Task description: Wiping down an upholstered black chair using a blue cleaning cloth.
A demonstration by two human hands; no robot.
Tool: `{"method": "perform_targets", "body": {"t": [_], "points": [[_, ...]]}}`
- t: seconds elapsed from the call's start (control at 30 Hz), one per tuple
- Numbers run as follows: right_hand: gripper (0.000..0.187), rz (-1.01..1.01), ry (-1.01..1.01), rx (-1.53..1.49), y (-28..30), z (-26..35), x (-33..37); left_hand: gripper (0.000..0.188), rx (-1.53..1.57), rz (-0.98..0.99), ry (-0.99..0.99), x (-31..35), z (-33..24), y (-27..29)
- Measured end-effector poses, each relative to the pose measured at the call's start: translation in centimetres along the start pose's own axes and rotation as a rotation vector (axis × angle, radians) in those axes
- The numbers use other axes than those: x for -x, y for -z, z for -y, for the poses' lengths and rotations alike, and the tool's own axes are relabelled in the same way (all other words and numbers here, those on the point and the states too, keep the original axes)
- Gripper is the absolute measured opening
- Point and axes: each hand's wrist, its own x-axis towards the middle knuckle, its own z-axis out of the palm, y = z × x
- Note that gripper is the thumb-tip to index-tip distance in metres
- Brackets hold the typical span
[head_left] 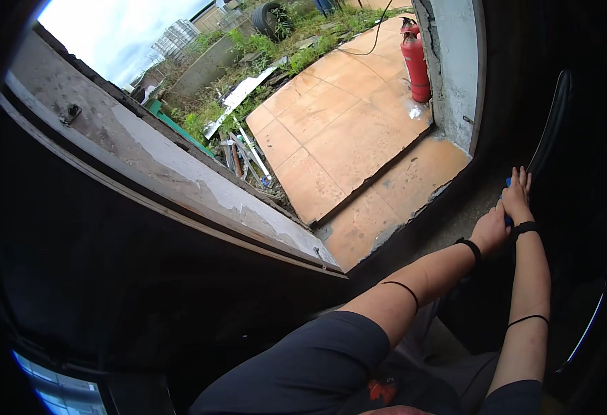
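Both my hands are close together at the right, in front of a dark area. My left hand point(492, 228) is closed on a blue object point(508, 220), mostly covered by my fingers. Just above and to the right, my right hand point(517, 196) lies over the same blue object, its fingers pointing up and partly bent along it. Bits of blue show beside the fingertips and below the palm. What kind of object it is cannot be made out. A black wristband circles each wrist, and a thin dark band is on each arm further back.
A doorway with a worn frame point(179, 187) opens onto orange floor tiles point(338, 131) with a raised step edge. A red fire extinguisher point(415, 66) stands by the right doorpost point(459, 69). Outside are weeds, scrap strips and a tyre point(267, 19). A dark curved strip point(551, 124) rises beyond my hands.
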Motion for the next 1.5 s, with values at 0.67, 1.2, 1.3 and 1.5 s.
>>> {"method": "perform_targets", "body": {"t": [0.67,1.2,1.3,1.5], "points": [[0.066,-0.018,0.081,-0.002,0.0,0.7,3.8,0.072,-0.06,0.054,0.048,4.4,0.4,0.2],[0.07,-0.024,0.01,0.074,1.2,0.9,-1.0,0.075,-0.053,0.06,0.025,0.1,-0.4,0.1],[0.079,0.107,-0.051,0.016,2.3,2.2,0.8,0.066,-0.013,0.011,0.006,0.7,0.3,0.3],[0.076,0.043,-0.015,-0.069,-0.7,1.0,4.0,0.048,-0.008,0.007,0.019,3.0,0.3,0.6]]}}
